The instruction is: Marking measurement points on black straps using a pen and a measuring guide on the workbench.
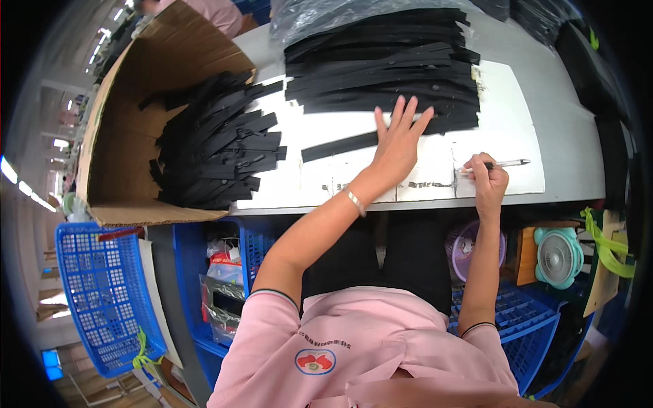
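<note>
My left hand [396,146] lies spread, fingers stretched over a single black zipper [338,146] that slants across the white board [507,122]. Its fingertips reach the near edge of a broad stack of black zippers [381,64] laid side by side. A pen [511,163] is gripped in my right hand [490,180], its shaft pointing right. That hand rests low on the board, beside dark marks and lines near the front edge. Part of the single zipper is hidden beneath my left fingers.
An open cardboard box [126,136] on the left spills a loose heap of black zippers [218,146] onto the table. Clear plastic wrap [326,20] lies behind the stack. Below the table are blue baskets [109,299], a purple basin [469,251] and a small teal fan [559,258].
</note>
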Motion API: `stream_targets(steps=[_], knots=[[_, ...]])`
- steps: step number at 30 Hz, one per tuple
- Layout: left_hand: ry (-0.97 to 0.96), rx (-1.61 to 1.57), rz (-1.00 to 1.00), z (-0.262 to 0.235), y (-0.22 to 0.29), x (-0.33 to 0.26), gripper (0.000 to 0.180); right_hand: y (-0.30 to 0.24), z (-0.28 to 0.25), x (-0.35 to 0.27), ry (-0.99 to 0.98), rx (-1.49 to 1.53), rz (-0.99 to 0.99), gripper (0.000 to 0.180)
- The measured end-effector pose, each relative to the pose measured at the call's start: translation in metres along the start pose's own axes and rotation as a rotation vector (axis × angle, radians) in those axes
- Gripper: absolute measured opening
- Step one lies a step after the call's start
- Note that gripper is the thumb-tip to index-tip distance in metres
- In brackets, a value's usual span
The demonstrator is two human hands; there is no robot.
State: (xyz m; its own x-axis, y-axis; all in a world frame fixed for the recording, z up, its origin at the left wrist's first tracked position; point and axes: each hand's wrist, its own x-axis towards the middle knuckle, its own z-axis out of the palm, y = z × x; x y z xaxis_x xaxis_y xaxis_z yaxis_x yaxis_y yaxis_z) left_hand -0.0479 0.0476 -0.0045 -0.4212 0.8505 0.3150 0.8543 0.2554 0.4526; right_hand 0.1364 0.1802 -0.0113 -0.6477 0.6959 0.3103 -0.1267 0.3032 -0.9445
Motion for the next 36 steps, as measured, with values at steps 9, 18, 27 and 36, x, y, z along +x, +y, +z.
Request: stream_targets(steps=[9, 18, 27, 36], knots=[[0.007, -0.123, -0.008, -0.016, -0.022, -0.007, 0.052, 0.01, -0.004, -0.001, 0.061, -0.022, 0.113, 0.022], [0.26, 0.448, -0.36, -0.127, -0.114, -0.161, 0.06, 0.018, -0.004, 0.006, 0.069, -0.025, 0.031, 0.023], [0.593, 0.25, -0.41, -0.151, -0.157, -0.173, 0.016, 0.004, 0.006, 0.007, -0.042, -0.177, -0.103, 0.026], [0.515, 0.201, -0.33, -0.124, -0.132, -0.174, 0.015, -0.018, 0.051, 0.03, -0.302, -1.022, -0.638, 0.048]])
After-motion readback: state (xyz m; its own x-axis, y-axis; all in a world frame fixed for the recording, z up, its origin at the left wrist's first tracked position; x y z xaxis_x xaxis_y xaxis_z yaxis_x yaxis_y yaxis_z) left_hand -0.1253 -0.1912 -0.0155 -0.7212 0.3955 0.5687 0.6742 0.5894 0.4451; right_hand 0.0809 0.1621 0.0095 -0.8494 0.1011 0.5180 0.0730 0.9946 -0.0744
